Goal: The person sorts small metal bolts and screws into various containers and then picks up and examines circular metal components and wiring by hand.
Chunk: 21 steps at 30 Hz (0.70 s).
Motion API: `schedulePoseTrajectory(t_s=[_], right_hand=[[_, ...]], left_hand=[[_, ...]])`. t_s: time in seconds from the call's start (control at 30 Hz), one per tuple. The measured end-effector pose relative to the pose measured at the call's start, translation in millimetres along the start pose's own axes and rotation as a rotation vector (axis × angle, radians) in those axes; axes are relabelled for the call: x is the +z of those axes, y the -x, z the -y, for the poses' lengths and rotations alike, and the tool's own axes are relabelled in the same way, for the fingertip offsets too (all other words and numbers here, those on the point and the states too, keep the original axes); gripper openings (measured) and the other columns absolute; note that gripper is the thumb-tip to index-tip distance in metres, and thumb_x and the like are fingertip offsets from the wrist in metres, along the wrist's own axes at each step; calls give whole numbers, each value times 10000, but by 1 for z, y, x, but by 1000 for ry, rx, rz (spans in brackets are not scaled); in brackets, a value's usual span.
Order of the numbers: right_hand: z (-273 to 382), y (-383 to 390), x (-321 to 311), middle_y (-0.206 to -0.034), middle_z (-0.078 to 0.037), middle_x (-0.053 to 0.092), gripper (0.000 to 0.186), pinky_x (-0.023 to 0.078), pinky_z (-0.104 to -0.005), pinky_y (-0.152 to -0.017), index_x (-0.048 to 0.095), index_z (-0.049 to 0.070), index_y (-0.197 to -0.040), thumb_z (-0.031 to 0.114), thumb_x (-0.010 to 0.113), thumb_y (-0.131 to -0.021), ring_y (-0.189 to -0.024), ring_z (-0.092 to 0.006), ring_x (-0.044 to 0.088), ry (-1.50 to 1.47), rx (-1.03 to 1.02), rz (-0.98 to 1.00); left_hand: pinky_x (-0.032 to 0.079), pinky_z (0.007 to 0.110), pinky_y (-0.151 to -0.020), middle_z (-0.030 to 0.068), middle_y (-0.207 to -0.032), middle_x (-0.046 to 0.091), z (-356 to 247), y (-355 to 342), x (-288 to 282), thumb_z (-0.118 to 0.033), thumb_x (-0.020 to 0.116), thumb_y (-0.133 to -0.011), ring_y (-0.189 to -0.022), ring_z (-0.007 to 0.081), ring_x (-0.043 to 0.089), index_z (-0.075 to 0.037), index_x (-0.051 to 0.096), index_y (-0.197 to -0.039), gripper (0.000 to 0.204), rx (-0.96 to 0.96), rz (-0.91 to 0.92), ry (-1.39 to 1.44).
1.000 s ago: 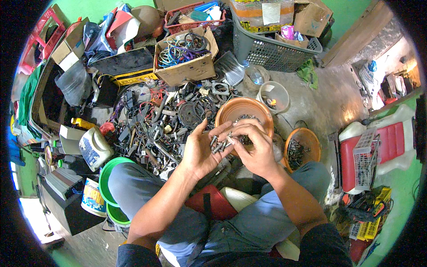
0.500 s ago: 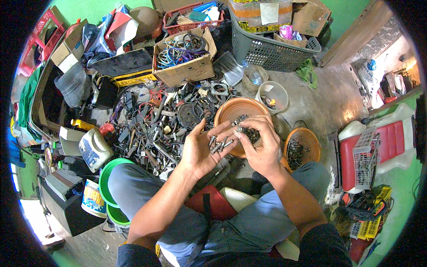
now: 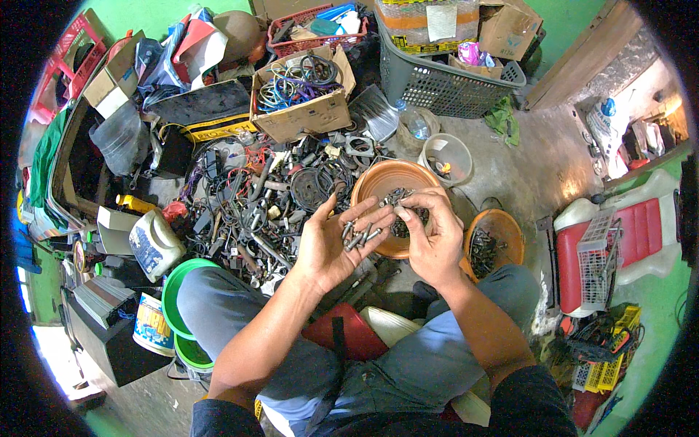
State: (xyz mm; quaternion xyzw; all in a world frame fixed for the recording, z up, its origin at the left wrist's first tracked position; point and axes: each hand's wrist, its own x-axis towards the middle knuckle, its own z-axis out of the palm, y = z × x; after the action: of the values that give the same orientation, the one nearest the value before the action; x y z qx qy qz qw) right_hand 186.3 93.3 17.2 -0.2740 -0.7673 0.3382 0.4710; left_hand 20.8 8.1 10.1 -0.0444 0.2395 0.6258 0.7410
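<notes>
My left hand (image 3: 331, 244) is turned palm up with its fingers stretched out, and several short metal bolts (image 3: 359, 236) lie across the fingers. Close beside its fingertips, my right hand (image 3: 435, 244) pinches thumb and forefinger together. What sits in that pinch is too small and covered to make out. Both hands are above the near part of an orange bowl (image 3: 369, 182), which holds more small metal bolts and partly disappears behind my right fingers. A second orange container (image 3: 517, 244), with dark bolts and screws inside, stands to the right of my right hand.
A heap of metal parts and cables (image 3: 255, 197) spreads over the floor at left. Behind it stands a cardboard box (image 3: 306, 122) of wires. A whitish bucket (image 3: 455, 149) and a grey basket (image 3: 444, 91) are farther back. Green basins (image 3: 171, 295) stand by my left knee.
My right fingertips have shifted slightly right, away from the left fingers, and closed more over the small metal piece that showed between them. My left hand and its bolts stay nearly still.
</notes>
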Motion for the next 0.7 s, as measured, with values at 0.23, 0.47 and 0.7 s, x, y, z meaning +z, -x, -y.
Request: schedulePoseTrajectory(t_s=[0.23, 0.47, 0.7], right_hand=[[-7, 6, 6, -1030, -105, 663, 96, 501, -325, -909, 635, -7, -1038, -5, 632, -942, -989, -201, 642, -250, 216, -62], [-8, 3, 8, -1056, -98, 657, 152, 500, -312, -934, 616, -17, -1086, -32, 636, -936, -1023, -176, 642, -341, 241, -121], [-17, -9, -2, -1005, -97, 671, 106, 517, -315, -879, 658, -7, -995, -28, 678, -892, -971, -177, 655, -175, 273, -160]], left_hand=[[429, 448, -1143, 257, -1443, 502, 1, -2, -4, -242, 392, -1005, -1337, 336, 519, 62, 367, -1480, 564, 33, 31, -8], [435, 428, -1154, 259, -1500, 436, 1, -4, -8, 13, 406, -936, -1366, 347, 491, 67, 316, -1505, 579, 97, 63, -98], [456, 412, -1144, 249, -1496, 440, 3, -4, -6, 4, 360, -1025, -1369, 338, 488, 60, 309, -1508, 489, 127, 25, -136]])
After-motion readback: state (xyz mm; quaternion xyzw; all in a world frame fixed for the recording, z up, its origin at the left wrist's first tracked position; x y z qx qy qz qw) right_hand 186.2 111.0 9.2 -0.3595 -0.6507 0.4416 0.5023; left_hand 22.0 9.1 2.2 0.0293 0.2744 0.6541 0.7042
